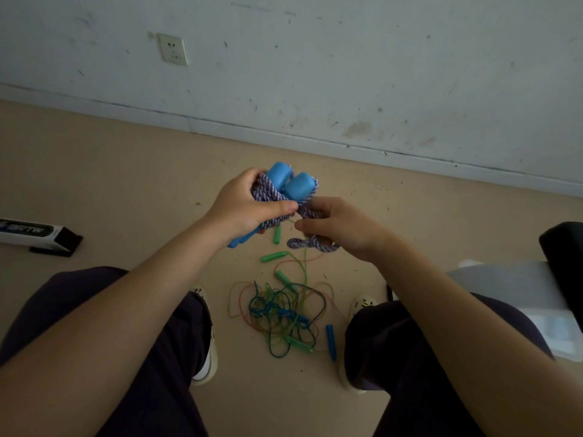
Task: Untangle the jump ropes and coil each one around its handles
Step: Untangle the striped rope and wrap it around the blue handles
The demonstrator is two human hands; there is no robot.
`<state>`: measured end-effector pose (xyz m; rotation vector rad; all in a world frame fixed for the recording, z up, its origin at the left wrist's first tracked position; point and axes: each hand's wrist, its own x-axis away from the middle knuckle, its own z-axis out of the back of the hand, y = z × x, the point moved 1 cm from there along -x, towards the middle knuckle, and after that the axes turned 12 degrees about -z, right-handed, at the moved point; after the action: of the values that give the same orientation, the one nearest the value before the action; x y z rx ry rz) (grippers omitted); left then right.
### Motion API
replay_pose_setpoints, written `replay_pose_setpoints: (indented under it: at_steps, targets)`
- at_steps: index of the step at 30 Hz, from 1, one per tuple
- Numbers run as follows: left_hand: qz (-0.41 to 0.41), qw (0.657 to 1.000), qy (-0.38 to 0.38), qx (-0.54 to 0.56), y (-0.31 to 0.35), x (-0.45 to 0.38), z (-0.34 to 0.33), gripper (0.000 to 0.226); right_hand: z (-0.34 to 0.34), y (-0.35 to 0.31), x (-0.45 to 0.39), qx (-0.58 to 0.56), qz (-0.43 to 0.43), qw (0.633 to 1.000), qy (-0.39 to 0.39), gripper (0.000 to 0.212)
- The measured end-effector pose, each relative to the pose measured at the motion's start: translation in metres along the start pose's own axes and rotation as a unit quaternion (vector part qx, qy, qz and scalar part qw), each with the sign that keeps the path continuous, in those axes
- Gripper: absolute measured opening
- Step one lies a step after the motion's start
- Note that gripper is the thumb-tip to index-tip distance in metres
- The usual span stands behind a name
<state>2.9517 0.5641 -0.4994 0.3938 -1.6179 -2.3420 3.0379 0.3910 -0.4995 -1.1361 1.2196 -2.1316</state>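
— Progress first: how far along?

— Braided purple-and-white rope (pixel 273 197) is nearly all coiled around its two blue handles (pixel 288 181), held above the floor (pixel 126 184). Left hand (pixel 249 206) clenches the bundle; right hand (pixel 340 228) pinches the short loose tail (pixel 310 244), left to tuck in.

— And the rest?

— Tangle of thin cords (pixel 284 310) between the feet looks untouched, green handles (pixel 273 257) and a blue handle (pixel 330 340) scattered by it.

— Anything unclear?

— How many thin ropes, I cannot tell; left-hand fingers hide behind the bundle.
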Motion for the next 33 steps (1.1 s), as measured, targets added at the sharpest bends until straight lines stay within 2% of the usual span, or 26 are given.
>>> replay_pose_setpoints:
  at_steps: [4,7,9,12,16,18,19,22,24,27,31,33]
  targets:
    - [0.016,0.985,0.168,0.029,-0.008,-0.010,0.014,0.051,0.006,-0.001,0.000,-0.012,-0.029,0.999,-0.009,0.018]
    - [0.008,0.971,0.235,0.048,-0.014,-0.015,0.027,0.051,0.014,-0.003,0.004,-0.028,-0.041,0.999,0.018,0.014]
    - [0.013,0.972,0.227,0.062,-0.014,-0.015,0.028,0.050,0.019,-0.003,0.005,-0.023,-0.034,0.998,0.040,0.020]
    - [-0.001,0.986,0.156,0.056,-0.011,-0.011,0.021,0.050,0.023,-0.001,0.004,0.000,-0.023,0.998,0.058,0.019]
    - [-0.019,0.997,0.014,0.074,-0.003,-0.004,0.012,0.058,0.019,0.002,-0.003,-0.022,-0.033,0.995,0.094,0.068]
    - [-0.030,0.995,-0.039,0.082,0.002,-0.001,0.007,0.064,0.014,0.001,-0.004,-0.009,0.000,0.996,0.091,0.076]
    - [-0.032,0.995,-0.052,0.084,0.004,0.000,0.005,0.065,0.011,0.000,-0.005,0.006,0.023,0.997,0.071,0.071]
    - [-0.030,0.992,-0.052,0.109,0.004,-0.001,0.002,0.060,0.003,0.000,-0.003,0.021,0.041,0.999,0.005,0.035]
    - [-0.034,0.992,-0.038,0.113,0.003,-0.002,0.003,0.054,-0.002,0.001,-0.004,0.016,0.029,0.999,0.003,0.012]
    - [-0.033,0.996,0.007,0.088,0.001,-0.001,0.002,0.050,-0.007,-0.004,-0.003,-0.015,-0.028,0.999,0.013,0.019]
    - [-0.029,0.995,0.074,0.059,0.001,-0.003,0.001,0.055,-0.010,-0.017,-0.002,0.129,-0.012,0.989,0.072,0.027]
    - [-0.029,0.995,0.084,0.036,-0.001,-0.005,0.001,0.052,-0.011,-0.018,0.000,0.148,-0.002,0.986,0.078,0.029]
